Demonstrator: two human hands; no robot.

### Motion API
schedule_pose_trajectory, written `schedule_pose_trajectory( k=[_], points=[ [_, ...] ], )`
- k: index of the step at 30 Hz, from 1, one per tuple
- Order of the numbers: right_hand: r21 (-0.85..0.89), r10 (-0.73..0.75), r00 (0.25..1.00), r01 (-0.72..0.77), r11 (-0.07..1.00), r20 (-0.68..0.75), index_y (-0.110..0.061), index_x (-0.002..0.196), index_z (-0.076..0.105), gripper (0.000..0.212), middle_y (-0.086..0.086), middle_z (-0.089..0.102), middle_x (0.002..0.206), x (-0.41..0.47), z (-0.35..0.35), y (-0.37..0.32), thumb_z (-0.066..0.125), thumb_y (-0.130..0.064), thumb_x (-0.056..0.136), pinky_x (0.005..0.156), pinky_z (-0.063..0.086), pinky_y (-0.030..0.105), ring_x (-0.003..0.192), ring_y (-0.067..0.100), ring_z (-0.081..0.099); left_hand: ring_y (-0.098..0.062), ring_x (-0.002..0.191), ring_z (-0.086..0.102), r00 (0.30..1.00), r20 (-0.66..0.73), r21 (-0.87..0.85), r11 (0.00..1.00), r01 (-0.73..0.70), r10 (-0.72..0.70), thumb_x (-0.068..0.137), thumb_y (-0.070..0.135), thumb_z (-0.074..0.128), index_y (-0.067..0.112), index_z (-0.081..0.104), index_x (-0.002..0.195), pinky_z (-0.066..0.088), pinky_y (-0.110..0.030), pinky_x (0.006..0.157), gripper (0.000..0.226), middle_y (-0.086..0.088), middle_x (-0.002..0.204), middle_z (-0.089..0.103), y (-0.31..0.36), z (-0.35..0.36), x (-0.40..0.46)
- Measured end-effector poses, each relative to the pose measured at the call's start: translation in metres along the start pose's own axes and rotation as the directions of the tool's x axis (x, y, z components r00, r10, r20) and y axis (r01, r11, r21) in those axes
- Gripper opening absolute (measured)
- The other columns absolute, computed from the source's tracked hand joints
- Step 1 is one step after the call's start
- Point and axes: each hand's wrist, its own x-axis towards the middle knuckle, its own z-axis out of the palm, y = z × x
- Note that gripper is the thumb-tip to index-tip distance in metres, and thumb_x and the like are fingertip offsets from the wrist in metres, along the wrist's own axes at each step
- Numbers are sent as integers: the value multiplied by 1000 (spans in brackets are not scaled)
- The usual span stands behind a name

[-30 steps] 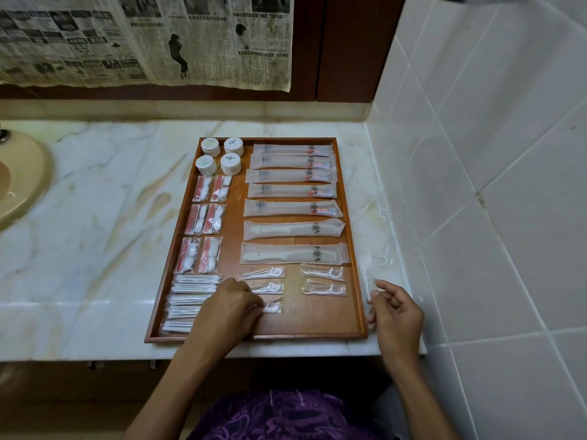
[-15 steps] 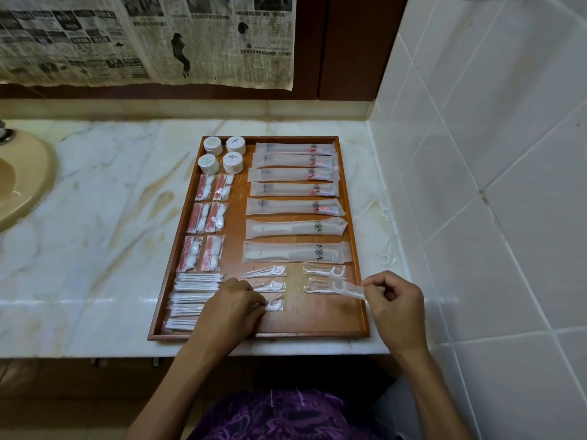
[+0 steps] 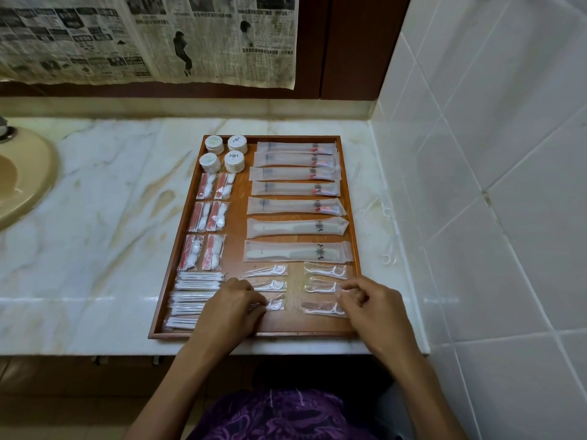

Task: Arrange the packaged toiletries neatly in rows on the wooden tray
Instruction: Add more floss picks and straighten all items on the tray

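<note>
Tray (image 3: pixel 351 198) lies on marble counter (image 3: pixel 111 217), near tiled wall (image 3: pixel 476 154).

Far left of tray: four white round packs (image 3: pixel 225 153). Nearer: three pairs of red-and-white sachets (image 3: pixel 208 220); then stack of swab packs (image 3: pixel 193 295) at near left.

Right column: seven long sleeves (image 3: pixel 295 206) in parallel rows, two nearest holding combs.

Near end: floss-pick packets (image 3: pixel 324 289) in two short columns.

Left hand (image 3: pixel 230 308) rests on tray's near end, fingers curled, tips on lowest packet of left floss column; whether pinching it, cannot tell.

Right hand (image 3: pixel 370 308) is at near right, fingers curled, pinching edge of a clear floss packet by right column.

Loose floss picks (image 3: pixel 389 249) lie on counter between tray and wall.

Sink (image 3: pixel 22 179) at far left; newspaper (image 3: pixel 143 36) hangs above counter.
</note>
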Motion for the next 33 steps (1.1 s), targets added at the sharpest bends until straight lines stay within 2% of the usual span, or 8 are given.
schedule_pose_trajectory(
  k=[3,7,9,12,15,22,27,33],
  points=[
    [-177,-84,996,77,981,-29,-23,87,77,8,-9,62,73,8,-9,14,72,-19,82,66,51,31,70,8,58,-25,89,58,1000,2,9,1000,-1,1,83,21,74,18,79,92,49,-35,68,11,-4,83,67,0,0,0],
    [-367,-134,989,150,918,70,-30,90,79,11,-10,53,86,13,-1,22,77,-30,79,77,38,29,89,14,47,-28,85,59,1000,-6,16,1000,-8,8,80,17,76,17,79,89,48,-35,63,9,-6,76,65,2,0,1],
    [-443,-137,985,168,881,102,-38,87,77,10,-9,53,116,11,10,23,76,-37,77,91,25,33,113,17,39,-29,85,59,1000,-9,16,1000,-8,8,80,17,76,17,79,88,47,-35,62,9,-6,75,65,2,0,1],
    [-437,-104,982,163,885,156,-42,87,76,7,-9,21,158,7,23,27,72,-43,81,110,7,40,142,19,9,-28,85,59,1000,-11,14,1000,-13,13,81,18,75,17,79,89,46,-34,63,9,-6,75,65,4,0,1],
    [-397,-110,985,155,905,135,-42,87,76,6,-8,11,162,4,27,32,72,-43,82,114,3,44,146,21,-3,-27,85,59,1000,-17,11,1000,-16,16,82,18,74,17,79,89,46,-34,62,9,-6,75,66,4,0,0],
    [-368,-124,984,163,915,129,-39,86,77,6,-8,8,162,7,24,34,73,-42,81,116,1,43,146,21,-6,-26,84,59,1000,-19,4,1000,-18,18,83,18,73,18,79,90,46,-34,62,10,-5,76,66,2,1,-1],
    [-268,-143,984,166,949,103,-34,88,78,7,-11,11,159,7,25,37,75,-33,82,116,11,45,147,22,4,-26,87,58,1000,-28,-3,1000,-6,6,84,19,72,18,78,92,48,-34,62,10,-4,77,64,2,2,-2],
    [-53,-165,985,167,985,47,-27,91,79,10,-8,20,158,2,31,44,73,-22,84,118,25,34,143,12,23,-26,89,57,999,-38,-11,1000,0,0,85,17,70,16,77,93,50,-36,63,11,-4,80,63,3,2,-2]
  ],
)
